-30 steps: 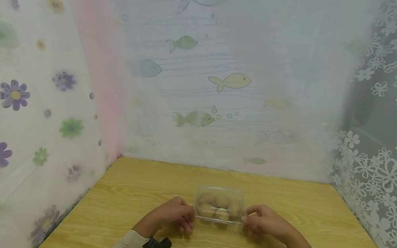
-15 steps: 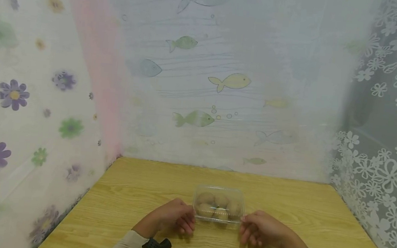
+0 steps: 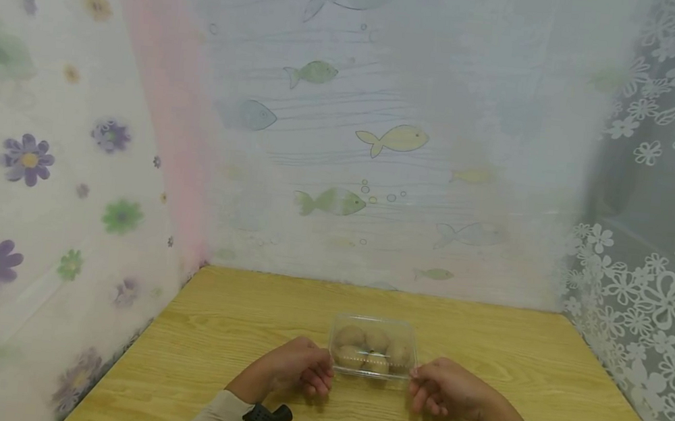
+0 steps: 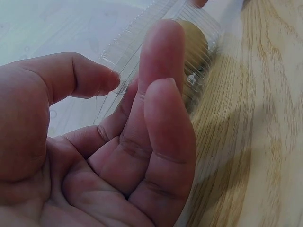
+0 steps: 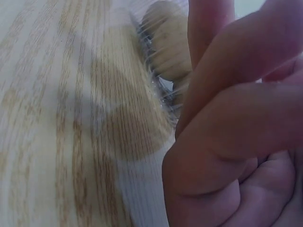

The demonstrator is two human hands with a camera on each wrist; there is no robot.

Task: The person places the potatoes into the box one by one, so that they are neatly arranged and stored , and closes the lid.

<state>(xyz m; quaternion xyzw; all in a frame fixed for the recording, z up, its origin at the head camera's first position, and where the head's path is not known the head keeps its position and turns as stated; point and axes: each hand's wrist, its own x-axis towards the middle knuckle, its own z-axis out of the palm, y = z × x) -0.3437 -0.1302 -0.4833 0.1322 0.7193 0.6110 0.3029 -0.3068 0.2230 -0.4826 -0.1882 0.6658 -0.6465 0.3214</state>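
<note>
A clear plastic clamshell box (image 3: 376, 325) with several tan, rounded, egg-sized items (image 3: 376, 340) inside sits between both hands, its lid down. At the box's near left corner, the left hand (image 3: 296, 368) pinches the rim with thumb and forefinger; the other fingers are bent. The near right corner is pinched by the right hand (image 3: 456, 390), whose remaining fingers curl below. In the left wrist view, the left thumb lies by the ribbed plastic edge, and the bent fingers hide part of the box. Right-hand fingers cover much of the box in the right wrist view.
Under the box is a wood-grain table (image 3: 255, 304). A fish-print curtain (image 3: 330, 155) hangs behind it, with flower-print sheets on the left (image 3: 57, 210) and right (image 3: 642, 280). Each wrist wears a black device.
The right hand has shifted slightly left and down at the box's corner, its fingers now lower and more curled. The left hand has barely moved. The box stays nearly in place.
</note>
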